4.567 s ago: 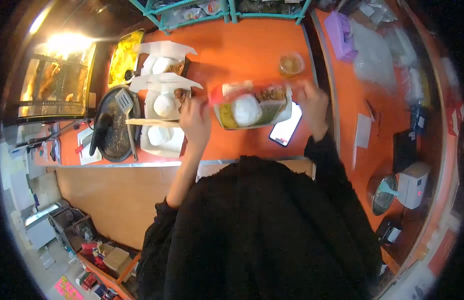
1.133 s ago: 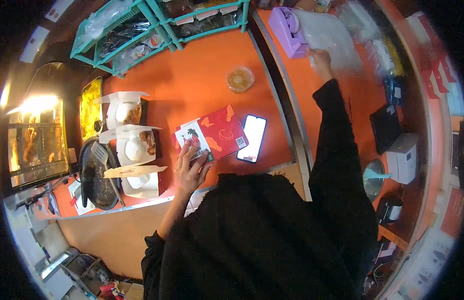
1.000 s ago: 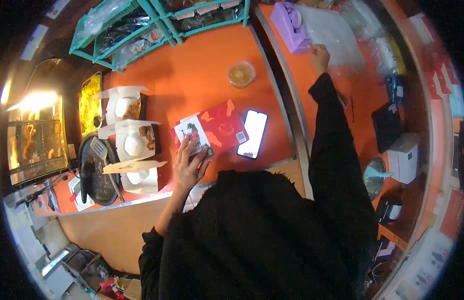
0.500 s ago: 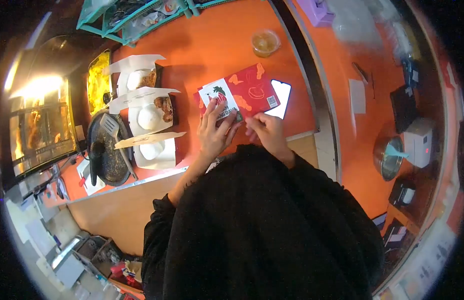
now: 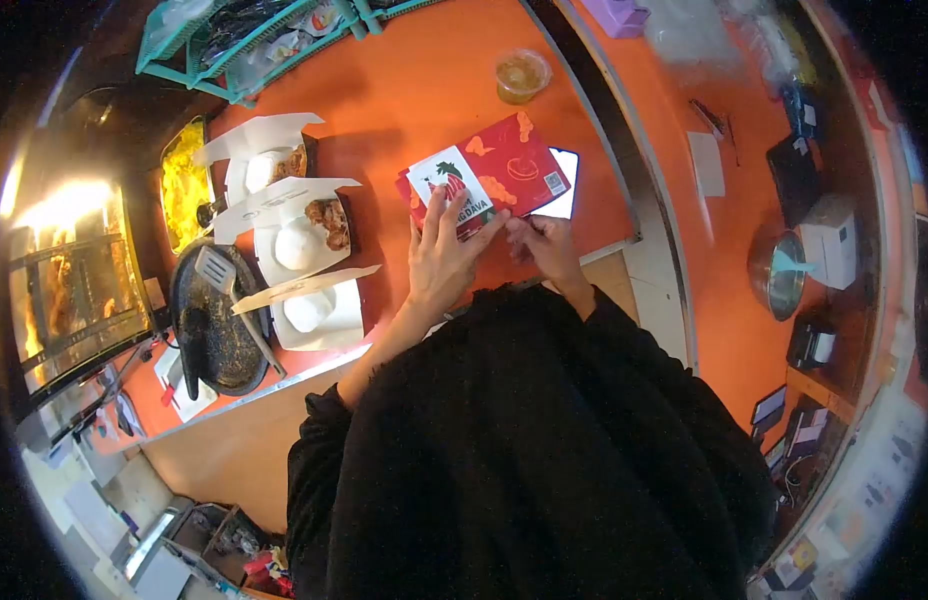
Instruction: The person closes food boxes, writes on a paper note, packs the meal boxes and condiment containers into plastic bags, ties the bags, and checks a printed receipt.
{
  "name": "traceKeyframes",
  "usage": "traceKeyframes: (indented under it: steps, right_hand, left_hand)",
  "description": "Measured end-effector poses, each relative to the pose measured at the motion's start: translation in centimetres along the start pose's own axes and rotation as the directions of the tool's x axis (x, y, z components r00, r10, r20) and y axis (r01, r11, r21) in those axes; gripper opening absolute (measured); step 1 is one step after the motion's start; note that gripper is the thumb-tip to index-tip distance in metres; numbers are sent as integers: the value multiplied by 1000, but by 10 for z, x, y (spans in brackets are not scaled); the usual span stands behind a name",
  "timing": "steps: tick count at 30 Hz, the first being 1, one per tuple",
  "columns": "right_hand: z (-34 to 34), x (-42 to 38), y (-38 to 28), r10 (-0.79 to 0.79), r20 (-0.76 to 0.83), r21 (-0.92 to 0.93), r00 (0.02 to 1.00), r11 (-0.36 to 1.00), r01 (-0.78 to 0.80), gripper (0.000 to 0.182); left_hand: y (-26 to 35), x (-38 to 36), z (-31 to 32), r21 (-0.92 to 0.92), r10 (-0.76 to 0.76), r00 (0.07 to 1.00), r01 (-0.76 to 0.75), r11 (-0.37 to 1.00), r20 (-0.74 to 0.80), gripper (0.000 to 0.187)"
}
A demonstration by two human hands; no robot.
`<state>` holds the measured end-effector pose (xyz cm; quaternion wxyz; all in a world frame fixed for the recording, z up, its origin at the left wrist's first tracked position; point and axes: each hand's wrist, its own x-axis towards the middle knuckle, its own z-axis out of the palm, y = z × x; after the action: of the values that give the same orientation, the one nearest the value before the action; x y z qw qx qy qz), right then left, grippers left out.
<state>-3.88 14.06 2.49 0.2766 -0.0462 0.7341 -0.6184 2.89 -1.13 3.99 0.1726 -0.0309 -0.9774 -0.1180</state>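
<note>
A flat red printed carton (image 5: 514,165) lies on the orange counter (image 5: 424,80), with a white card (image 5: 446,172) on its left part. My left hand (image 5: 444,255) rests spread on the card and the carton's lower edge. At the carton's lower right edge, my right hand (image 5: 546,245) has its fingers curled together; what they hold, if anything, is too small to tell. A lit phone (image 5: 562,200) lies partly under the carton's right end.
Three open boxes with rice (image 5: 300,246) stand at left, some showing meat, beside a black pan (image 5: 219,335) with a spatula (image 5: 216,270). A yellow tray (image 5: 186,190), teal baskets (image 5: 246,88), a cup (image 5: 522,76) and a metal bowl (image 5: 778,285) surround the work area.
The view has shifted slightly. My left fingers have spread toward the carton's lower edge, and my right hand has curled more. The carton now covers more of the phone.
</note>
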Motion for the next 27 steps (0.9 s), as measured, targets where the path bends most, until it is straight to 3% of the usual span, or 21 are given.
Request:
traceKeyframes:
  steps: [2,3,4,5,7,8,10,11,12,13,15,17,18,21,23,24,25,27]
  right_hand:
    - [-4,3,8,-5,17,-99,1000,995,6,35]
    - [-5,7,18,-182,-59,-386,982,911,145,34]
    - [-8,11,24,-365,-79,-647,928,727,231,33]
    - [-16,13,27,-364,-85,-651,927,725,225,33]
    - [-44,23,23,-187,-139,-933,973,354,-65,32]
    - [-57,27,19,-196,-150,-933,969,352,-73,32]
    - [-78,28,3,-217,-291,-709,932,702,-58,29]
    - [-75,41,24,-220,-315,-709,923,702,-75,29]
    - [-68,53,35,-229,-295,-725,928,686,-61,29]
    - [-59,61,41,-236,-248,-746,939,665,-30,28]
    - [-41,73,40,-254,-144,-765,956,642,55,27]
    - [-28,82,27,-267,-19,-763,963,627,159,25]
    - [-25,86,18,-272,55,-754,961,619,218,25]
    - [-27,103,-11,-268,312,-683,911,604,412,23]
    - [-56,124,-36,-302,459,-552,836,640,535,22]
    - [-93,139,-55,-371,423,-445,827,710,546,21]
    - [-126,152,-69,-431,269,-392,861,768,507,21]
    - [-213,193,-74,-483,-209,-407,850,834,374,13]
  left_hand:
    - [1,-1,-1,-17,-13,1000,13,1000,14,45]
    - [1,0,-1,-30,-24,999,25,999,26,44]
    - [1,1,-5,-35,-21,1000,21,999,23,44]
    - [0,0,-12,-148,-29,999,32,989,23,43]
    - [-2,-4,-17,-260,-28,1000,29,965,7,43]
    - [-2,-17,-12,-371,-186,957,94,924,-221,41]
    - [-11,-33,18,-501,-339,850,106,859,-402,43]
    - [-14,-41,45,-917,-717,680,170,360,-156,46]
    - [-15,-38,62,-955,-823,493,69,-288,284,50]
    - [-12,-33,62,-951,-808,513,61,-302,289,50]
    - [-11,-33,54,-847,-631,638,62,-529,441,51]
    - [-31,-36,64,-792,-607,668,-45,-609,430,52]
    - [-36,-32,60,-814,-646,611,-6,-581,457,55]
    - [-53,-16,58,-789,-632,583,26,-614,512,59]
    - [-78,-19,80,-814,-612,595,130,-566,521,62]
    - [-66,0,68,-842,-647,573,154,-517,503,65]
    - [-54,1,50,-863,-686,539,181,-472,489,68]
    - [-50,-20,54,-818,-673,473,238,-523,568,73]
